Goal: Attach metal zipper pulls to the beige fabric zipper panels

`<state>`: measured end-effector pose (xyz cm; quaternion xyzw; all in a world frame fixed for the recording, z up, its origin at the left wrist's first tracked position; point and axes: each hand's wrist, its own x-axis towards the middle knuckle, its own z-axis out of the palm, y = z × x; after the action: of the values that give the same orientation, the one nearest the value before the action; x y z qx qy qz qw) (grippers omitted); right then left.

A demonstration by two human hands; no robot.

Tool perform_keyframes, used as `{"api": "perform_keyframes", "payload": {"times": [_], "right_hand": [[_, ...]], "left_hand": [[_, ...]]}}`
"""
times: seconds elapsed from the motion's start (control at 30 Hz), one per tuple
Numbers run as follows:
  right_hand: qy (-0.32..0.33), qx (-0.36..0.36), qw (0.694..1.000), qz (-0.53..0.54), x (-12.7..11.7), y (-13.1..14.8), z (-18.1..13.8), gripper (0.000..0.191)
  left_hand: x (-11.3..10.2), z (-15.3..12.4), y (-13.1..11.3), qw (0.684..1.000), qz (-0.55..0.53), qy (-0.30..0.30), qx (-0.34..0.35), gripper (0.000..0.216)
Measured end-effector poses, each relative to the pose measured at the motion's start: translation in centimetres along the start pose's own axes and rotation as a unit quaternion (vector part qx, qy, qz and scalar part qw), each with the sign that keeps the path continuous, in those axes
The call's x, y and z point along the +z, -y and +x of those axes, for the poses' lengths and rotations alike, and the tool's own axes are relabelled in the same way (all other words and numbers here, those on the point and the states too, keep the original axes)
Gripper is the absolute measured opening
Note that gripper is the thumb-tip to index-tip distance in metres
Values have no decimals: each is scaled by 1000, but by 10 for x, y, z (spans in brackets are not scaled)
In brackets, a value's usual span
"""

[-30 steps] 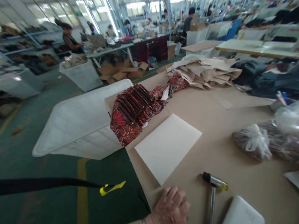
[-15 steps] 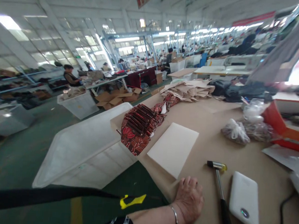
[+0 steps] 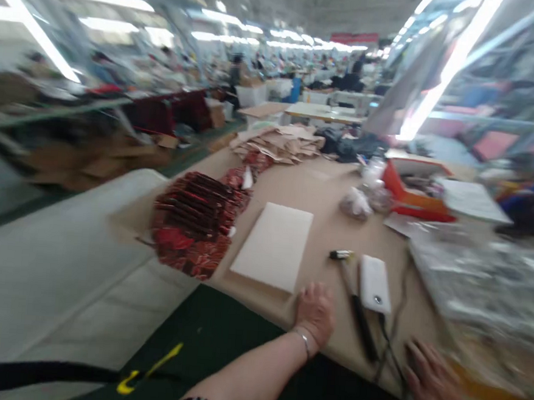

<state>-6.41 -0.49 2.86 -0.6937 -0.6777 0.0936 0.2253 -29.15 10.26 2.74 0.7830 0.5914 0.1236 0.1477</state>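
Note:
My left hand [image 3: 316, 313], with a silver bangle at the wrist, rests on the brown-covered table near its front edge. Its fingers lie on the surface just beside the lower corner of a white rectangular board [image 3: 273, 246], and nothing shows in them. To its right lie a hammer [image 3: 355, 300] with a black grip and a white box-shaped device [image 3: 375, 284] with a dark cord. My right hand [image 3: 437, 382], smeared by motion, is low at the right, fingers stretched over the table near the cord. Left of the board, folded dark-red patterned fabric pieces [image 3: 197, 207] sit in a stack.
A large white bin [image 3: 110, 213] stands against the table's left side. Brown paper pieces [image 3: 282, 141] are heaped at the far end. An orange-red box [image 3: 413, 195], tied plastic bags [image 3: 356, 203] and clear plastic sheeting [image 3: 494, 283] lie on the right. Workstations and people are farther back.
My view has swung to the right, so the table items appear farther left. My right hand has come into view at the lower right. My left hand stays on the table edge by the board.

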Motion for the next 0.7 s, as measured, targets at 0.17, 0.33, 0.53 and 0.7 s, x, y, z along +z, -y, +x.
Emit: {"api": "perform_keyframes", "payload": {"times": [0.17, 0.33, 0.53, 0.7], "right_hand": [[-2, 148, 987, -58, 12, -24, 0, 41], [-47, 240, 968, -55, 18, -14, 33, 54], [-73, 202, 977, 2, 36, 21, 89, 79], [-35, 193, 980, 8, 69, 12, 116, 80]], "left_hand": [[0, 17, 13, 990, -134, 23, 21, 32], [-1, 23, 20, 973, -225, 52, 29, 30], [-46, 21, 66, 947, -313, 76, 6, 12], [-117, -26, 119, 940, -324, -62, -91, 28]]}}
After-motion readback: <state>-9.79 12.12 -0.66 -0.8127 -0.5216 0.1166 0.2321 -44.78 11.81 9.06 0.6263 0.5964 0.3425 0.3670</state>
